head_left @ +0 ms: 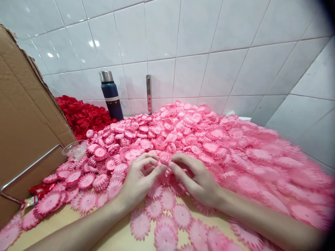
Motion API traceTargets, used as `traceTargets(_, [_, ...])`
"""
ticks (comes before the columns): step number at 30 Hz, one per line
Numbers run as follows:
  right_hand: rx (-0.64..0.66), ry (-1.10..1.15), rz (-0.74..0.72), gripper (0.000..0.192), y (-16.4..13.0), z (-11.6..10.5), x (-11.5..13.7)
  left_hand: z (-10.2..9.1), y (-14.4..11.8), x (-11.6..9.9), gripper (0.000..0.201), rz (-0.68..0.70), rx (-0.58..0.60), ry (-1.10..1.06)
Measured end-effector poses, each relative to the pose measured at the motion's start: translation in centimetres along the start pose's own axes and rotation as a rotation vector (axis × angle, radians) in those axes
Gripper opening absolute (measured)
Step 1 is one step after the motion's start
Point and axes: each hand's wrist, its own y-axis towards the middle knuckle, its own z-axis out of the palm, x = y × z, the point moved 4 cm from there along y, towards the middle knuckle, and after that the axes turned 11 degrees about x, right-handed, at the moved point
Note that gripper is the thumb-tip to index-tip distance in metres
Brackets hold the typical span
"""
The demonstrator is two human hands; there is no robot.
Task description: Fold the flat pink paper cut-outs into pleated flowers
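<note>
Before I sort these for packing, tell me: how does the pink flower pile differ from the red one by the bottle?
The pink flower pile is far larger and covers most of the table; the red flower pile is small, tucked against the tiled wall behind the cardboard box. The pink pile spreads to both hands, which pinch a pink piece; the red pile lies out of their reach. Both hold similar ruffled round petals.

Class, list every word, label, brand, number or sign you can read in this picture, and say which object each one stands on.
None can be read anywhere in this view.
Dark blue flask: its pale band shows no legible print.
Red wrapper by the cardboard box: any print is too small and blurred to read.
Pink petal pieces, including the one between the left hand and right hand, are unmarked, as are the wall tiles.
</note>
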Motion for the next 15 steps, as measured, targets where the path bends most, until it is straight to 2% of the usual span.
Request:
traceTargets(3, [-0.075, 0.115, 0.161, 0.019, 0.2, -0.5, -0.7, 0.0, -0.2, -0.2, 0.022, -0.003, 0.006, -0.005])
traceTargets(7, [-0.104, 0.193, 0.316, 0.025, 0.2, -0.6, -1.3, 0.1, -0.3, -0.5, 0.03, -0.007, 0.011, 0.037])
traceTargets(12, [-0.12, 0.256, 0.387, 0.026, 0.1, -0.4, -2.4, 0.0, -0.2, -0.2, 0.03, -0.022, 0.003, 0.068])
traceTargets(15, [-0.19, 0.356, 0.444, 0.028, -0.2, -0.7, -3.5, -0.3, -0.4, -0.3, 0.029, 0.017, -0.014, 0.042])
